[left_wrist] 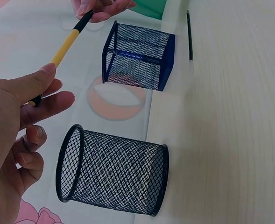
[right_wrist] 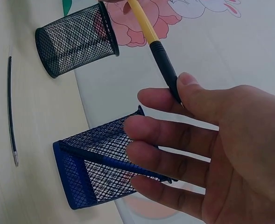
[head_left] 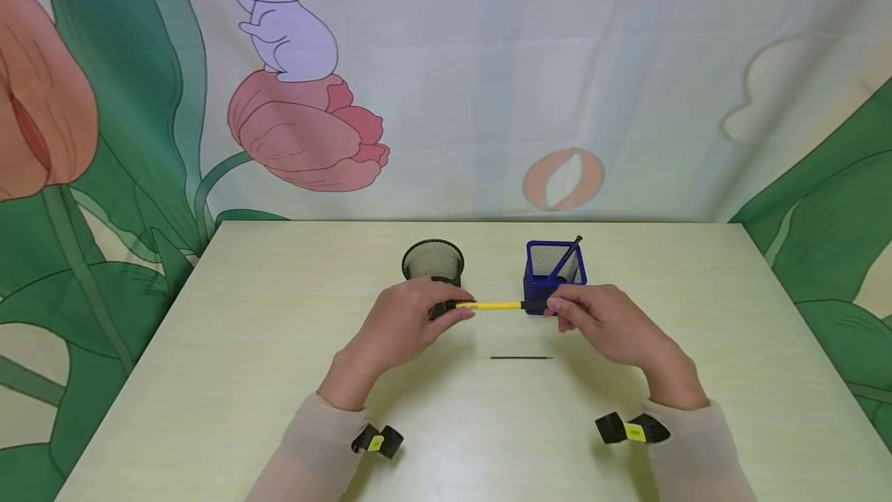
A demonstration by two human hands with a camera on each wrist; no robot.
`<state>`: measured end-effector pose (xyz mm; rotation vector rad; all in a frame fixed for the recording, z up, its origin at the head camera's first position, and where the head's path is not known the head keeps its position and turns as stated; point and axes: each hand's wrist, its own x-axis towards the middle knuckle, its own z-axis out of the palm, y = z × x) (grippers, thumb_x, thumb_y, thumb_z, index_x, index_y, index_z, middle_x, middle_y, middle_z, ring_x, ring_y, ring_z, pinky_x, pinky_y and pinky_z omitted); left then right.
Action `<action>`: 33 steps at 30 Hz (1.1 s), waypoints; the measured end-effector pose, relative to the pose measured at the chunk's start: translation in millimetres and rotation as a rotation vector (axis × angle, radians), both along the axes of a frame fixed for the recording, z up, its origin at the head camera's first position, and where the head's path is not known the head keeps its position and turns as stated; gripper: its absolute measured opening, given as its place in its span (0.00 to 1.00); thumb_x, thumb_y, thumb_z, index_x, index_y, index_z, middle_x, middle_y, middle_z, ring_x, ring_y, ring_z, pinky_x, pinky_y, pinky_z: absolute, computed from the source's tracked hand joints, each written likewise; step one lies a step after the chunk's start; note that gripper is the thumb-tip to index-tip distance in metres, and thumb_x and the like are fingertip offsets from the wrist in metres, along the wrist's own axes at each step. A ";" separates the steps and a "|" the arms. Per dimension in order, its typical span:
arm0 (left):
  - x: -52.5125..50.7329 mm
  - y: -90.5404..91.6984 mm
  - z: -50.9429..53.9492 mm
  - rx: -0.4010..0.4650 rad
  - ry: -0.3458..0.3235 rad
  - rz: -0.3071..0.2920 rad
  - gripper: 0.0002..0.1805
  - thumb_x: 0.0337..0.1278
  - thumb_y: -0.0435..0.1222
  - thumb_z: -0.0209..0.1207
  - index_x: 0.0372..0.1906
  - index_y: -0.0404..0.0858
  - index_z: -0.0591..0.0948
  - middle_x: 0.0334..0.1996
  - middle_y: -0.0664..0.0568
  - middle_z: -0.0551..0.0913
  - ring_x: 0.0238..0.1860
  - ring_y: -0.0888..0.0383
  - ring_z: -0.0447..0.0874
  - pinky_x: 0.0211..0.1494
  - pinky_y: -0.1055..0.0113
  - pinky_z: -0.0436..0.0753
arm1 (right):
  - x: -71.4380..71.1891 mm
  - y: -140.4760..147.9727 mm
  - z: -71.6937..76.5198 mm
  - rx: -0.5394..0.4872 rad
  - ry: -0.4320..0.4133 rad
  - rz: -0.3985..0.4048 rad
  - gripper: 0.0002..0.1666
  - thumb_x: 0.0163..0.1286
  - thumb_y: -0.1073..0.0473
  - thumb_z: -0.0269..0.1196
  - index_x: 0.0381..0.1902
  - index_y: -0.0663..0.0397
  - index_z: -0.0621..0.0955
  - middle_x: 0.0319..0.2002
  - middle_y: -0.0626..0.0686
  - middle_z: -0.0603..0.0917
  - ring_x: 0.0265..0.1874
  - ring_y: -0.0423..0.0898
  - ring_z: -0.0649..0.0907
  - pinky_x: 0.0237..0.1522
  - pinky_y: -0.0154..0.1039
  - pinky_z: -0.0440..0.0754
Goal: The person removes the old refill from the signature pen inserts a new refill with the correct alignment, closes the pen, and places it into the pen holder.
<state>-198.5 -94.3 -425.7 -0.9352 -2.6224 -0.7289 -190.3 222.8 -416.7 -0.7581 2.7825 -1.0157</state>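
A yellow ballpoint pen with a black grip is held level above the table between both hands. My left hand pinches its rear end between thumb and fingers. At the opposite end, the thumb and index finger of my right hand pinch the black front section, seen closely in the right wrist view as a ribbed grip. Below the pen, a thin dark pen refill lies on the tabletop, apart from both hands.
Behind my left hand stands a round black mesh cup. A square blue mesh holder is behind the right hand, with a dark pen leaning inside. The pale wooden table ends at a printed curtain.
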 end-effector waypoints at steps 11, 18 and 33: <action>0.8 0.2 0.6 0.014 -0.011 0.010 0.11 0.66 0.49 0.67 0.49 0.54 0.90 0.31 0.66 0.85 0.28 0.66 0.69 0.31 0.70 0.70 | 3.5 -1.9 3.7 -0.017 0.006 -0.036 0.12 0.82 0.56 0.57 0.48 0.50 0.86 0.34 0.42 0.86 0.36 0.41 0.82 0.40 0.39 0.81; 0.8 0.5 -1.6 0.017 -0.012 0.017 0.11 0.67 0.49 0.67 0.49 0.54 0.90 0.30 0.66 0.84 0.28 0.66 0.68 0.30 0.71 0.69 | 5.0 -12.5 2.9 -0.058 0.070 -0.051 0.09 0.75 0.57 0.66 0.50 0.47 0.88 0.39 0.44 0.88 0.36 0.39 0.82 0.41 0.37 0.82; 1.2 10.5 0.3 0.037 -0.009 0.023 0.10 0.66 0.48 0.67 0.48 0.54 0.90 0.28 0.65 0.81 0.26 0.67 0.68 0.28 0.71 0.70 | -1.2 -28.8 11.8 -0.013 0.171 -0.021 0.09 0.70 0.57 0.71 0.47 0.46 0.89 0.38 0.41 0.87 0.36 0.40 0.82 0.44 0.45 0.82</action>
